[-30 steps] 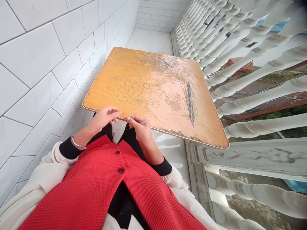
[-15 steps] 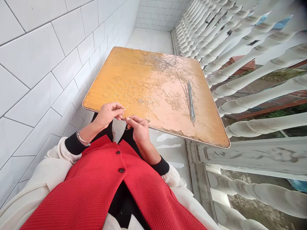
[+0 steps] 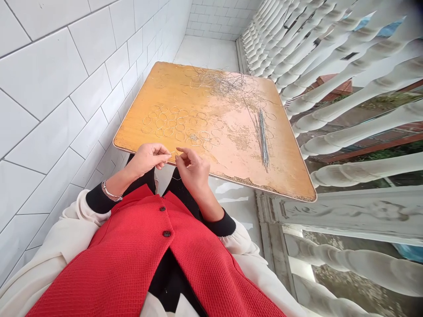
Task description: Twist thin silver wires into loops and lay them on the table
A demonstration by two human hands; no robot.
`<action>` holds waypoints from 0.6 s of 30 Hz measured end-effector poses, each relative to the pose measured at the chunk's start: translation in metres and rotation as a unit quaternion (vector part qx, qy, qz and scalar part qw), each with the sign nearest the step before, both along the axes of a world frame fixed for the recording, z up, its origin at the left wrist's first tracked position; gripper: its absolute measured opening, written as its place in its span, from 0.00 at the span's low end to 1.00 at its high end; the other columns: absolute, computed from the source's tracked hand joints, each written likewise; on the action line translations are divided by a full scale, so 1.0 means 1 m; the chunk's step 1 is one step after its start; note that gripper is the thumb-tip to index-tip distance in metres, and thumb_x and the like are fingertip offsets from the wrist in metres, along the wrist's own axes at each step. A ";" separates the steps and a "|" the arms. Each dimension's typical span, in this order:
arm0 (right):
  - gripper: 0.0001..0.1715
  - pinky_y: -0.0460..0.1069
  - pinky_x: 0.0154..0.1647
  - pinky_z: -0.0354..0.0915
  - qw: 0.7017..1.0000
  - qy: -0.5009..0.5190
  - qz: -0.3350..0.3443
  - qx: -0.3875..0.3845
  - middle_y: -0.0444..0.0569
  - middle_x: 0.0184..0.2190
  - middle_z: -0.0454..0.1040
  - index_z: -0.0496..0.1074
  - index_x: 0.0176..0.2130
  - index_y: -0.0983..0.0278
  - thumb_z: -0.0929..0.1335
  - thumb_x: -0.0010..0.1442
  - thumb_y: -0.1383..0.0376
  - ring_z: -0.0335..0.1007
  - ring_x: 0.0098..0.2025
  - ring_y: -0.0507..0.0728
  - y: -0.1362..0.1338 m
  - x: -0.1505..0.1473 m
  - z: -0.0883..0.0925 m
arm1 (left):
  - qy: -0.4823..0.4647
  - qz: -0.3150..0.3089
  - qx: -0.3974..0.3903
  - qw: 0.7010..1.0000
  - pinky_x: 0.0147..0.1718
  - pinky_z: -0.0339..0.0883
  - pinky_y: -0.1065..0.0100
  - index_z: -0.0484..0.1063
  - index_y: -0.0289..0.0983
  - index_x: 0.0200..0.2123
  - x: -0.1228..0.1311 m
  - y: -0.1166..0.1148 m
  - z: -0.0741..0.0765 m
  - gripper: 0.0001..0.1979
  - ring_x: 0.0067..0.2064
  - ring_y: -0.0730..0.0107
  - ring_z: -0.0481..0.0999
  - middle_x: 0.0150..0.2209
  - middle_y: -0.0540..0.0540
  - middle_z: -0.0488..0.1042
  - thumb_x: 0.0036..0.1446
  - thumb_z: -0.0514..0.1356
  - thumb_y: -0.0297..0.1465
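My left hand (image 3: 148, 159) and my right hand (image 3: 193, 168) meet at the near edge of a worn wooden table (image 3: 228, 149). Both pinch a thin piece of wire (image 3: 174, 154) between fingertips, bent into a small loop that hangs a little below the right hand. Several finished wire rings (image 3: 180, 127) lie in rows on the table just beyond my hands. A bundle of straight wire pieces (image 3: 262, 137) lies to the right, and a tangled heap of wire (image 3: 228, 84) sits at the far side.
A white tiled wall (image 3: 56, 88) runs close along the left. A white balustrade (image 3: 346, 79) stands to the right of the table. I wear a red vest and a bracelet (image 3: 109, 193) on the left wrist.
Both hands have risen slightly toward the table edge. The right hand's fingers have turned upward over the wire, and the fingertips of both hands have drawn closer.
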State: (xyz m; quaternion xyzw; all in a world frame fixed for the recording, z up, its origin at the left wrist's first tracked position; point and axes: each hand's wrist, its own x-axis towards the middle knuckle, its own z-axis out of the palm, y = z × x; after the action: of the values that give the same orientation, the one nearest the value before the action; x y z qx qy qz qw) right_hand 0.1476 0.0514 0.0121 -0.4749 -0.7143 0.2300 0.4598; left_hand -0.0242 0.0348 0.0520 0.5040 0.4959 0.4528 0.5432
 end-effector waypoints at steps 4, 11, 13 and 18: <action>0.11 0.51 0.35 0.66 0.999 -0.018 -0.025 0.043 0.46 0.27 0.76 0.79 0.36 0.58 0.65 0.61 0.65 0.69 0.28 0.54 -0.002 -0.004 0.002 | 0.000 0.019 0.011 1.000 0.24 0.67 0.76 0.74 0.33 0.27 0.003 -0.002 -0.003 0.04 0.22 0.81 0.70 0.21 0.52 0.72 0.52 0.65 0.26; 0.10 0.50 0.30 0.64 0.995 0.090 -0.031 -0.015 0.42 0.22 0.70 0.77 0.35 0.59 0.65 0.60 0.62 0.68 0.25 0.53 -0.003 -0.010 -0.005 | -0.042 0.043 0.003 0.998 0.24 0.66 0.76 0.74 0.33 0.27 0.011 -0.005 -0.008 0.03 0.21 0.81 0.69 0.21 0.53 0.71 0.52 0.65 0.25; 0.09 0.49 0.29 0.64 0.993 0.111 -0.029 -0.028 0.40 0.20 0.69 0.76 0.34 0.59 0.66 0.59 0.62 0.66 0.24 0.52 -0.003 -0.011 -0.005 | -0.052 0.046 0.002 0.998 0.25 0.66 0.76 0.74 0.33 0.27 0.013 -0.005 -0.009 0.04 0.22 0.81 0.69 0.21 0.53 0.71 0.52 0.65 0.26; 0.07 0.48 0.26 0.63 0.986 0.158 -0.027 -0.053 0.38 0.19 0.69 0.74 0.34 0.60 0.66 0.59 0.61 0.65 0.19 0.50 -0.004 -0.013 -0.002 | -0.081 0.070 -0.001 0.994 0.26 0.66 0.76 0.73 0.34 0.28 0.018 -0.004 -0.010 0.04 0.23 0.81 0.69 0.21 0.53 0.71 0.53 0.65 0.27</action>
State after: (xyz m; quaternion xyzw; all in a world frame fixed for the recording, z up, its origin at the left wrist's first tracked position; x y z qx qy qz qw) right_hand 0.1343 0.0473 0.0102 -0.4750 -0.6067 0.3272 0.5470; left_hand -0.0061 0.0304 0.0424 0.4290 0.4845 0.5284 0.5495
